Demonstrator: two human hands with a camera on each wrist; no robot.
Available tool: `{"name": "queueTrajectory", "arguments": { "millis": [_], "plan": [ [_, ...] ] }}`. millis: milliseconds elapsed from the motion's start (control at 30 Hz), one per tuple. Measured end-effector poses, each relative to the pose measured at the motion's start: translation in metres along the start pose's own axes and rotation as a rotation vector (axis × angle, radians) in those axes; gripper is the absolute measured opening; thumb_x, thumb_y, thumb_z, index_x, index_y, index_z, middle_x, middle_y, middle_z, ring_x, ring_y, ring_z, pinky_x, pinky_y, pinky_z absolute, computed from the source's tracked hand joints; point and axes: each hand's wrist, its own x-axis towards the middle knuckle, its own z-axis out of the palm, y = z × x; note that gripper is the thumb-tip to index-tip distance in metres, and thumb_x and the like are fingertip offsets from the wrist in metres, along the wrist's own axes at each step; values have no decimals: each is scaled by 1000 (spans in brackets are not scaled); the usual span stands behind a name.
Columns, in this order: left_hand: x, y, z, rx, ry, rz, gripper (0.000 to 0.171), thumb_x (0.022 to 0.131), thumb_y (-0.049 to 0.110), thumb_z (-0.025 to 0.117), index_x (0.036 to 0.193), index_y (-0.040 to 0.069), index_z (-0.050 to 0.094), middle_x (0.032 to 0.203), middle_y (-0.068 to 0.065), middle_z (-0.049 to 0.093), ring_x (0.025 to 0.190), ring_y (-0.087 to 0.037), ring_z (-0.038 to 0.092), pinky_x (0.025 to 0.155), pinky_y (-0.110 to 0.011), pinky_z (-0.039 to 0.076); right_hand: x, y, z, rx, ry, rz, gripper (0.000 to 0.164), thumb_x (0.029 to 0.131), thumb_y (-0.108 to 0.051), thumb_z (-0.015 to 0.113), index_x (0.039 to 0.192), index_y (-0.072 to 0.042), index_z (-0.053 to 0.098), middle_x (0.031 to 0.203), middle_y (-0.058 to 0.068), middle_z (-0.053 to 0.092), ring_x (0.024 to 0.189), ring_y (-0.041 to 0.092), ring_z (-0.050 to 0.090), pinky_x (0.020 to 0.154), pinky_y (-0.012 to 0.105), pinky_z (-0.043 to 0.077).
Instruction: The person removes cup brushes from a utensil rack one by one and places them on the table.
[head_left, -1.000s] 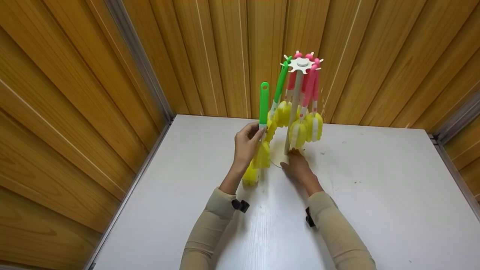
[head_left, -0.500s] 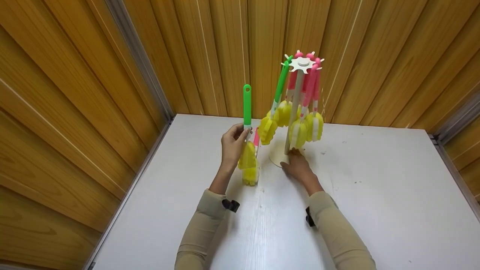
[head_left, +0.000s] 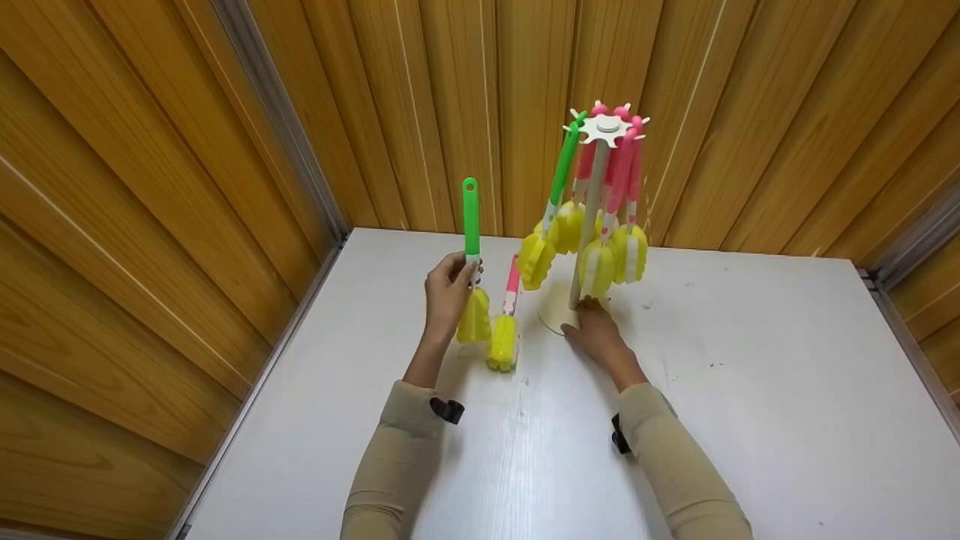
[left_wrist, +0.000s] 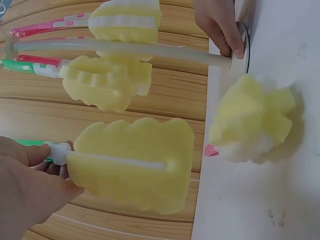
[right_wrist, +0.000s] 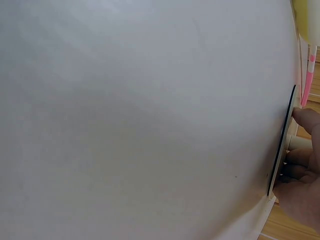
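A green-handled sponge brush (head_left: 471, 270) is pinched upright in the left hand (head_left: 445, 294), left of the brush stand (head_left: 592, 217), whose base is pressed to the bench (head_left: 750, 390) by the flat-fingered right hand (head_left: 596, 334), apparently for steadiness.

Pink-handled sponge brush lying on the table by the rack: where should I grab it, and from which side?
Take the pink-handled brush by its thin pink handle, probably from above and from the left. The handle points toward the rack. The yellow sponge head is soft and bulky, and the left hand, already holding the green-handled brush, is nearest.
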Motion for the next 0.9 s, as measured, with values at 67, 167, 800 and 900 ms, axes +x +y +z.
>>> {"name": "queueTrajectory", "arguments": {
  "millis": [67, 167, 800, 900],
  "plan": [
    [1, -2, -3, 19, -6, -5, 22, 104, 10, 58, 122, 3, 68, 105, -10, 70, 93, -20, 63, 85, -32, 56, 0, 0, 0, 7, 10, -5, 66, 101, -22, 62, 150, 13, 35, 156, 33, 33, 146, 46, 30, 119, 55, 27],
    [2, -5, -5, 39, -7, -14, 22, 105, 10, 57, 123, 3, 67, 104, -10, 69, 92, -20, 62, 84, -32, 55, 0, 0, 0, 12, 19, -6, 65, 101, -21, 63, 150, 13, 37, 155, 32, 35, 145, 46, 33, 118, 55, 29],
    [14, -31, -12, 170, 19, -95, 24, 105, 7, 55, 124, -2, 66, 102, -13, 71, 90, -23, 65, 76, -28, 54, 0, -2, -1, 33, 3, 24, 67, 101, -23, 63, 153, 9, 34, 157, 28, 35, 146, 41, 32, 119, 54, 28],
    [15, -33, -12, 175, 14, -98, 24, 105, 6, 55, 124, -4, 66, 102, -15, 72, 95, -26, 68, 81, -32, 58, 0, -2, -1, 33, -2, 34, 68, 101, -23, 63, 153, 8, 33, 158, 27, 33, 147, 41, 30, 120, 53, 26]
  ]
}}
